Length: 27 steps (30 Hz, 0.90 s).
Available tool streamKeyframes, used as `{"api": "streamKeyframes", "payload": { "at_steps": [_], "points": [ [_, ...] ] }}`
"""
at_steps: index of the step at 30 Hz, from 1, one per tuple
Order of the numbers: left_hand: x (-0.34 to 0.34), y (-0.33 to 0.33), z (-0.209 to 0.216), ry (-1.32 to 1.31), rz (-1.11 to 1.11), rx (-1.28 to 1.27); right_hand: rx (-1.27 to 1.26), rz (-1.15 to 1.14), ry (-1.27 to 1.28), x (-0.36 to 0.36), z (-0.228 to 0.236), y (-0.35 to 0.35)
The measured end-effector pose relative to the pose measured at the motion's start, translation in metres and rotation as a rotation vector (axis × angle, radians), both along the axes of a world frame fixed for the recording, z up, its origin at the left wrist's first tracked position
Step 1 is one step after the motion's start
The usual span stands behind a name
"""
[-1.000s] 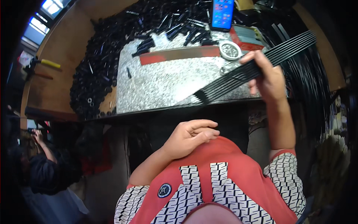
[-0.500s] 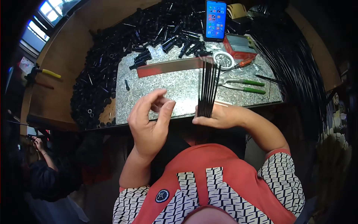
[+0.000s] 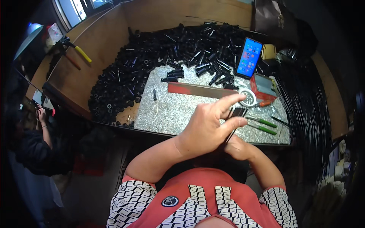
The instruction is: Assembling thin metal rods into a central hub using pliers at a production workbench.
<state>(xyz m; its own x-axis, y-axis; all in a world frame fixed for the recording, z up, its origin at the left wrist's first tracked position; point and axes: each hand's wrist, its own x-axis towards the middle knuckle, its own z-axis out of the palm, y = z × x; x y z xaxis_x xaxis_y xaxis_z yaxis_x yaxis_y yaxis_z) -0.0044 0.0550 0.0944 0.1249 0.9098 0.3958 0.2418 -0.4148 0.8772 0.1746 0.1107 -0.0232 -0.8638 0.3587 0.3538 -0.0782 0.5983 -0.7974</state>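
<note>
Speckled stone slab (image 3: 171,116) covers the near part of a wooden-walled bench, with a heap of small black parts (image 3: 118,70) spread on the left and far sides. At the slab's far right stand a lit phone (image 3: 249,57), a red box (image 3: 262,86) and a white dish (image 3: 254,100); green-handled pliers (image 3: 267,122) lie nearer.

Half a second ago the left hand (image 3: 203,127) was well apart from the bundle of thin black rods (image 3: 238,112); now it has crossed rightward to it. Both hands are therefore at the rods, which seems to suit straightening or sorting them. The right hand (image 3: 238,147) is closed around their near end, partly hidden. The left thumb and forefinger are parted around the far end; whether they touch it cannot be told. The bundle stands tilted over the slab's near right edge.
</note>
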Motion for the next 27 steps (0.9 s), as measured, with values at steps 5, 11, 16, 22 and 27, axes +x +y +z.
{"api": "streamKeyframes", "payload": {
  "at_steps": [5, 11, 16, 22, 27],
  "points": [
    [0.014, -0.001, 0.002, 0.039, 0.023, 0.255, -0.422, -0.293, -0.023, -0.001, 0.01, 0.0],
    [-0.009, 0.013, -0.012, -0.007, -0.028, 0.349, -0.389, -0.437, 0.021, -0.022, -0.017, 0.004],
    [-0.109, 0.124, -0.066, 0.439, 0.659, 0.243, -0.483, -0.549, -0.007, -0.023, -0.007, -0.001],
    [-0.198, 0.185, -0.11, 0.989, 0.916, 0.001, -0.438, -0.535, -0.06, -0.024, 0.007, -0.006],
    [-0.196, 0.196, -0.121, 1.065, 0.861, -0.084, -0.453, -0.559, -0.017, -0.021, 0.001, -0.007]
  ]
}}
